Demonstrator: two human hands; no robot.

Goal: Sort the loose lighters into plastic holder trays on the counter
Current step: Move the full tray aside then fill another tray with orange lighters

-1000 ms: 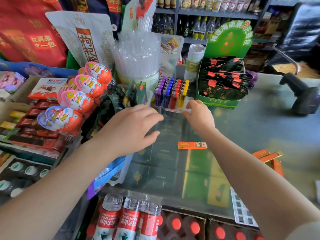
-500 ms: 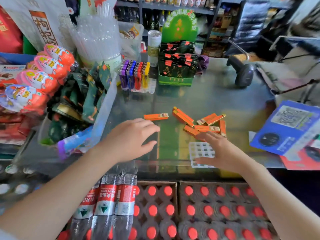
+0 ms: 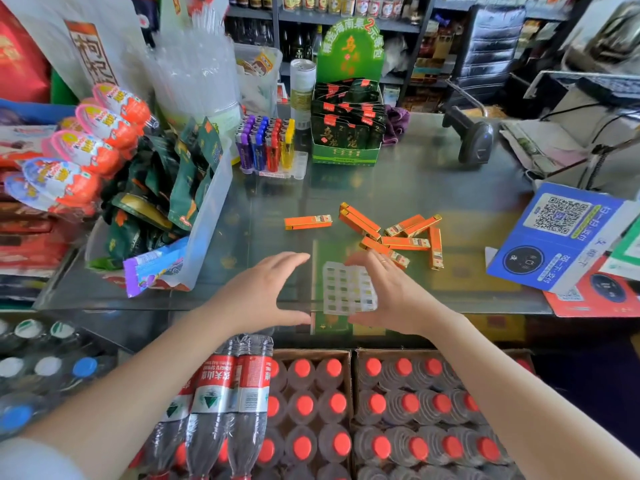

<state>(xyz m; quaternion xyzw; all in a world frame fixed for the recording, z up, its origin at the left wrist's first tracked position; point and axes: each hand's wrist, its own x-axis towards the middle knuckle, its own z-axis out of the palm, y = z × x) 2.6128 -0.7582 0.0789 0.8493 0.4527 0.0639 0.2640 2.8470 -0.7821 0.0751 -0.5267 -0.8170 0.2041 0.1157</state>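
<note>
Clear gridded plastic holder tray [image 3: 348, 289]: on desk, between your open hands | orange slim lighters [image 3: 391, 232]: just beyond tray | light, rigid, slippery; pinch each lighter mid-body.

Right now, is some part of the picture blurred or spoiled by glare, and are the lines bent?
Head view: the clear plastic holder tray by the right hand is motion-blurred; the glass counter top carries soft reflections; the orange lighters stay sharp; wide-angle distortion bends the edges.
</note>
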